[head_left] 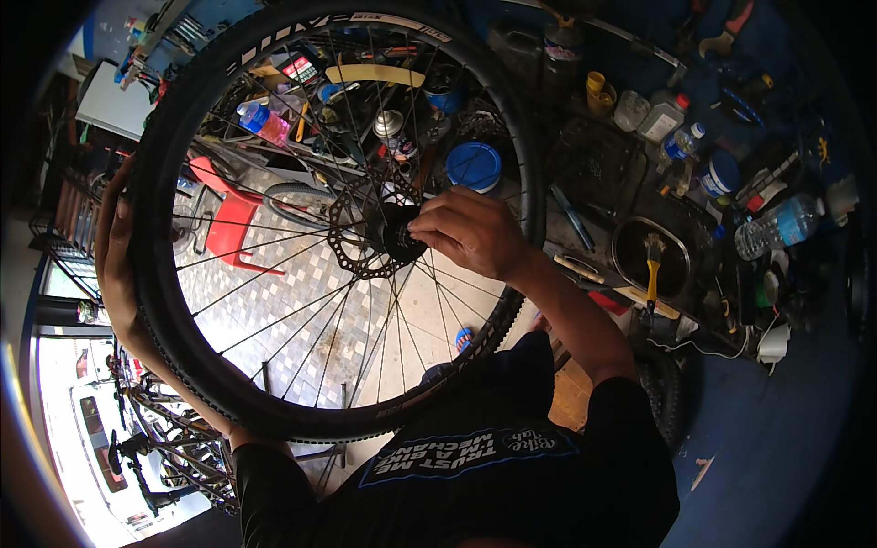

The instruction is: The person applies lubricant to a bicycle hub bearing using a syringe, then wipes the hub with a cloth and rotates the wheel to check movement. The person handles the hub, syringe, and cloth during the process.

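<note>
A bicycle wheel [274, 406] with a black knobbly tyre is held up before me, its spokes spanning the middle of the view. My left hand [117, 237] grips the tyre at its left side, with some of the fingers hidden behind it. At the centre sits the black hub [399, 239], with a perforated brake disc [344, 247] on its left. My right hand [470, 233] is closed at the hub's right end, fingertips pinched together against it. Any small part between those fingertips is hidden.
A cluttered workbench runs across the far side and right, with a blue-lidded tub [473, 167], a water bottle [781, 228] and a round pan [630, 251] holding a yellow-handled brush [652, 274]. A red chair [233, 224] stands on the tiled floor. Bicycles [174, 438] are at lower left.
</note>
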`<control>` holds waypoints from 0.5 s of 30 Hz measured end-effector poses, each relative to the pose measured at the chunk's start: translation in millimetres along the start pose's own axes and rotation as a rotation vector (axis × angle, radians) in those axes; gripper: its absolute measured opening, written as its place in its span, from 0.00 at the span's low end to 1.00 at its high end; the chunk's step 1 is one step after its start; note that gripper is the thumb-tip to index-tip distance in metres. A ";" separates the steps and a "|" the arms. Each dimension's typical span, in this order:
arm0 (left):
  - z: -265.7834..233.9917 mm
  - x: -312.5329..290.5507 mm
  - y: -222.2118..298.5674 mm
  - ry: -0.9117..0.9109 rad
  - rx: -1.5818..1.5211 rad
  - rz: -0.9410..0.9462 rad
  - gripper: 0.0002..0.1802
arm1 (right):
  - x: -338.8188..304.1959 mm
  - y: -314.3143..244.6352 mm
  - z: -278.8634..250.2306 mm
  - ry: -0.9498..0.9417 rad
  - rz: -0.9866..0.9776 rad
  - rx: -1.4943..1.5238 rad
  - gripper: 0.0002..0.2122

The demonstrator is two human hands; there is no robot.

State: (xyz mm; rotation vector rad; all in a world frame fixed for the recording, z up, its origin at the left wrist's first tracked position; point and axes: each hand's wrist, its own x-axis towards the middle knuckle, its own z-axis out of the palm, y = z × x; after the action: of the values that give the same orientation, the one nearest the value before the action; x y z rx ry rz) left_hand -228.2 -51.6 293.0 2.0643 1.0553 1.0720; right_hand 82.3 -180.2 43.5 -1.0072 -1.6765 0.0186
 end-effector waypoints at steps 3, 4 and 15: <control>-3.5 0.8 -1.4 -0.020 0.001 -0.013 0.32 | 1.9 0.1 -1.4 -0.038 0.056 0.024 0.11; -5.1 1.3 -2.2 -0.037 -0.006 -0.023 0.31 | 2.5 -1.4 -3.0 -0.064 0.126 0.031 0.11; 5.4 -1.2 2.8 0.025 0.010 0.007 0.33 | 7.9 -11.9 -7.3 -0.121 0.349 0.096 0.12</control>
State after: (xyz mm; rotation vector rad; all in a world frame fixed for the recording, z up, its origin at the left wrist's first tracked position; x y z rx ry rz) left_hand -222.9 -54.8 292.0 2.0691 1.0680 1.1007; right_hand 80.9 -186.3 58.3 -1.2334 -1.5721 0.3924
